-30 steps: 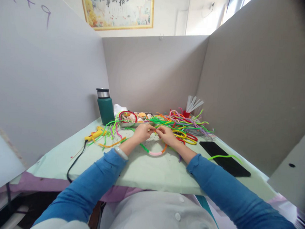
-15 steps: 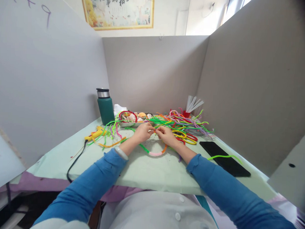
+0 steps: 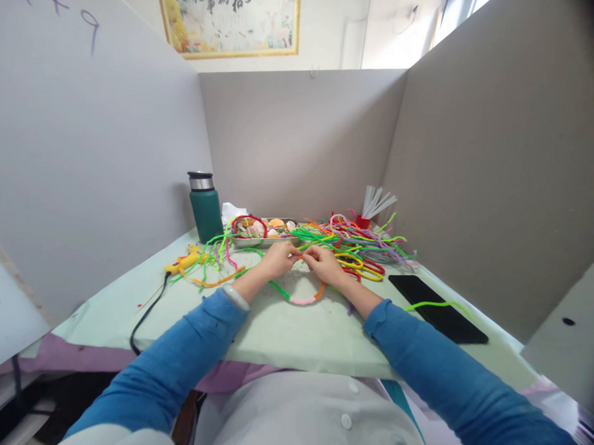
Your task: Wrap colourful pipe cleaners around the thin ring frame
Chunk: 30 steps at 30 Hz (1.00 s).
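Near the middle of the table, my left hand (image 3: 279,259) and my right hand (image 3: 323,264) meet fingertip to fingertip. Both pinch a small orange piece of pipe cleaner (image 3: 301,256) between them. Below the hands a curved pipe cleaner loop (image 3: 303,301) shows green, pink and orange sections; its upper part is hidden behind my hands. A heap of coloured pipe cleaners (image 3: 326,235) lies just behind my right hand. Behind my left hand stands a metal tray (image 3: 267,241) with shells and a red ring.
A green bottle (image 3: 206,209) stands at the back left, near a yellow glue gun (image 3: 184,260) with a black cord. To the right lie a black phone-like slab (image 3: 435,307) and a red cup (image 3: 363,221) of white sticks. Grey partitions (image 3: 300,138) surround the table.
My left hand has shifted very slightly, and the lower loop has moved a little with it. Both hands keep their pinch.
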Motion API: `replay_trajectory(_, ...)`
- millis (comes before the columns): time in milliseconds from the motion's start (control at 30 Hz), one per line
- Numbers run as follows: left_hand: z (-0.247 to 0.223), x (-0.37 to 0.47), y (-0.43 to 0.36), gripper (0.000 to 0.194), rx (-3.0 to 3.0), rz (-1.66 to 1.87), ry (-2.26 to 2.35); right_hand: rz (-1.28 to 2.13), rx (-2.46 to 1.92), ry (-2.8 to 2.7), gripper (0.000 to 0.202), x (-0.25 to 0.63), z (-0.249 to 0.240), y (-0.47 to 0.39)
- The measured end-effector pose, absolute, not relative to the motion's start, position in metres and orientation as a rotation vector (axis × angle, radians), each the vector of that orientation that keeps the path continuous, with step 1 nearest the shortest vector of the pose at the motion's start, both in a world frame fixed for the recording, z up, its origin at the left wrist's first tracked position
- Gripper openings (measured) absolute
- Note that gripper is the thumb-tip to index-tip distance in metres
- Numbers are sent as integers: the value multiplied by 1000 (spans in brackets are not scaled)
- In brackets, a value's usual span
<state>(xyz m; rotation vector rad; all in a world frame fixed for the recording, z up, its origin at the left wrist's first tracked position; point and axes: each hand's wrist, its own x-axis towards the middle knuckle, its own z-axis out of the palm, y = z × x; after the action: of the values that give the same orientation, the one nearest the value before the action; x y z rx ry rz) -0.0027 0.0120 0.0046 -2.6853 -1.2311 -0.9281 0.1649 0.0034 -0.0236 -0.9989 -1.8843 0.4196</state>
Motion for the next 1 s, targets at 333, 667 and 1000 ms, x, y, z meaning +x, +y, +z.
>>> replay_trajectory(333,5,-2,10,22,-2649,-999,-1218,440,-988,-1880,18,165,-22,1)
replay_trajectory(667,6,-2,10,26,-2685,-935,-1286,424,-985,-1895,18,164,-22,2)
replay_trajectory(1000,11,0,4,22,-2674,-966,-1405,434,-969,-1872,19,164,-21,0)
